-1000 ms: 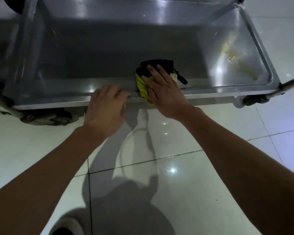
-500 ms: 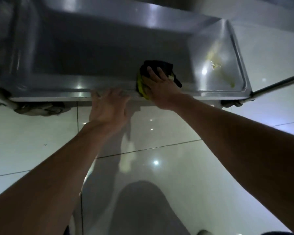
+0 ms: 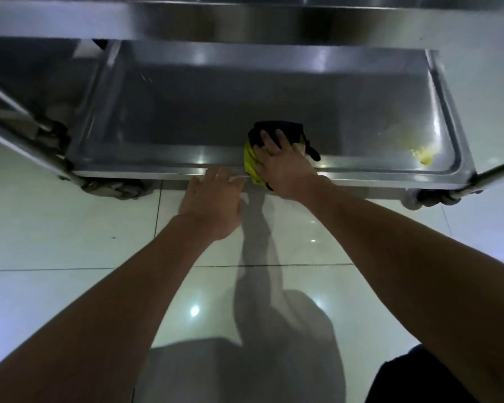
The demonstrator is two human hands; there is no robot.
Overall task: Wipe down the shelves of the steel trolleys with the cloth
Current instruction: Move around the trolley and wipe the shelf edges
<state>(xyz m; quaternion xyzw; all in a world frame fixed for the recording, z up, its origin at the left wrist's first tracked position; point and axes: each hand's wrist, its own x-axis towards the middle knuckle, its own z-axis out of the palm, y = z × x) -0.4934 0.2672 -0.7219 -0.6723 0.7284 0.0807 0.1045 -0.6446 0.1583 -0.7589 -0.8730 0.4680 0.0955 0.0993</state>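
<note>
Now the right hand (image 3: 285,167) presses flat, fingers straight, on the black-and-yellow cloth (image 3: 252,164), as it did a second ago, at the near rim of the bottom shelf (image 3: 186,117). At the cloth's 9 o'clock, the left hand (image 3: 213,199) rests loosely on the rim, holding nothing, no longer curled over it. Yellow residue (image 3: 424,155) lies at 3 o'clock, nearer the corner than before. A caster (image 3: 431,197) stands on the tiled floor (image 3: 56,228).

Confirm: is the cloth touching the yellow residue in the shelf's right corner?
Apart. The head view shows bare steel shelf between the cloth, pressed under the right hand, and the yellow residue.
</note>
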